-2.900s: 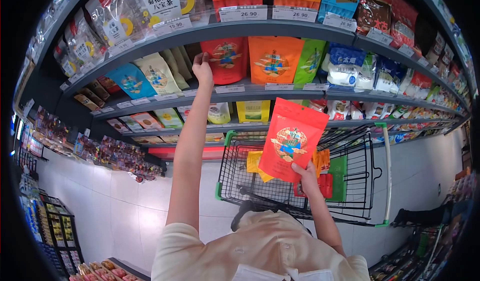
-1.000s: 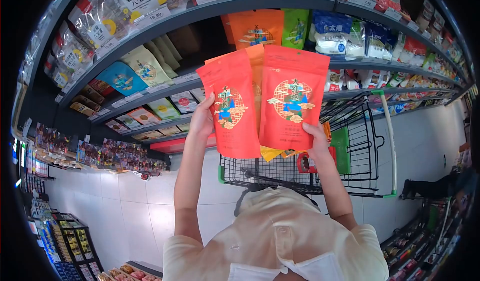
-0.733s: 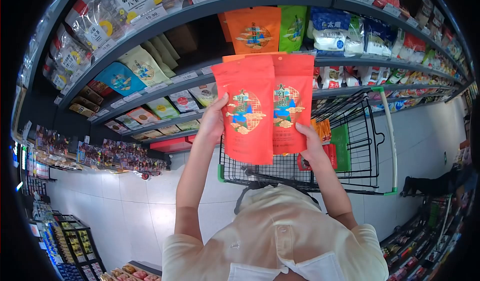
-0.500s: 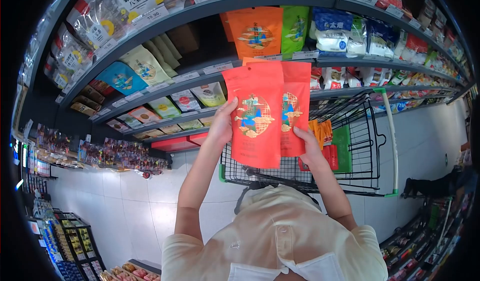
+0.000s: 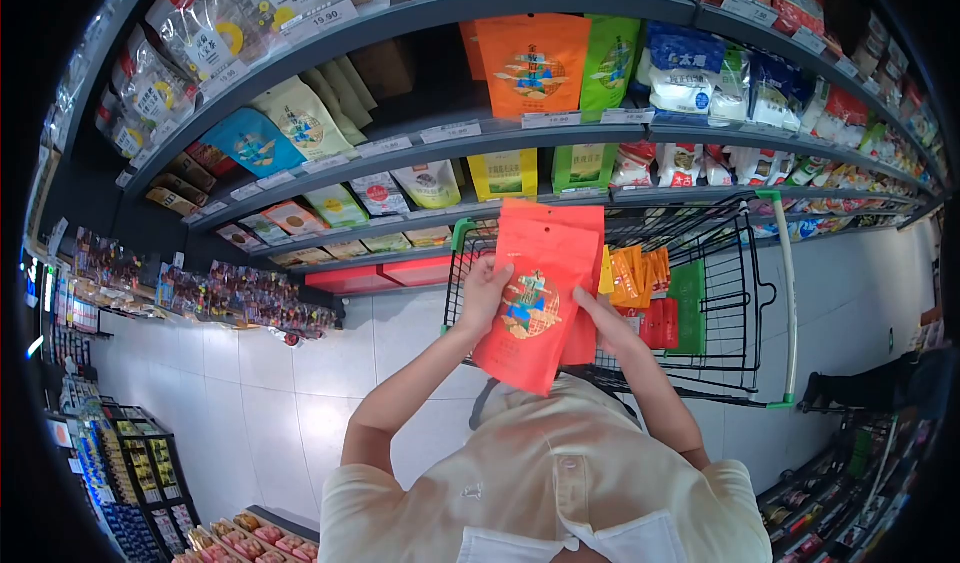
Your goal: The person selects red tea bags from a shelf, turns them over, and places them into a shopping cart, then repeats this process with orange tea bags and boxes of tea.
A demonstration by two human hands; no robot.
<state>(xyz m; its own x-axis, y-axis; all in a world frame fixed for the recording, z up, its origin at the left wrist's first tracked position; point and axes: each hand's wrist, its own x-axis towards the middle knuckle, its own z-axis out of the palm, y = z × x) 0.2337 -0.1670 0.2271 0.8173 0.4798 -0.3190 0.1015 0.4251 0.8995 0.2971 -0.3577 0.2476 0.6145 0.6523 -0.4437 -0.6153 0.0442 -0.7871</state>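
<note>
I hold a stack of red printed pouches (image 5: pixel 530 308) in front of my body, over the near left end of the shopping cart. The front one carries a round gold and blue picture and tilts to the left. A second red pouch (image 5: pixel 580 348) lies behind it, and an orange edge shows at the top. My left hand (image 5: pixel 485 295) is closed on the left edge, thumb on the front. My right hand (image 5: pixel 607 325) is closed on the right side, its thumb against the front pouch. The fingers behind the stack are hidden.
The wire cart (image 5: pixel 787 313) holds orange packets (image 5: pixel 635 273), red packets (image 5: pixel 657 323) and a green panel (image 5: pixel 687 308). Shelves ahead carry an orange pouch (image 5: pixel 532 68), a green pouch (image 5: pixel 608 58) and white bags (image 5: pixel 683 78). Hanging packets (image 5: pixel 245 303) stand left.
Both hands have come down and closer to my body with the red pouches. The two pouches, side by side before, now overlap more and tilt. Yellow and green pouches on the lower shelf are uncovered.
</note>
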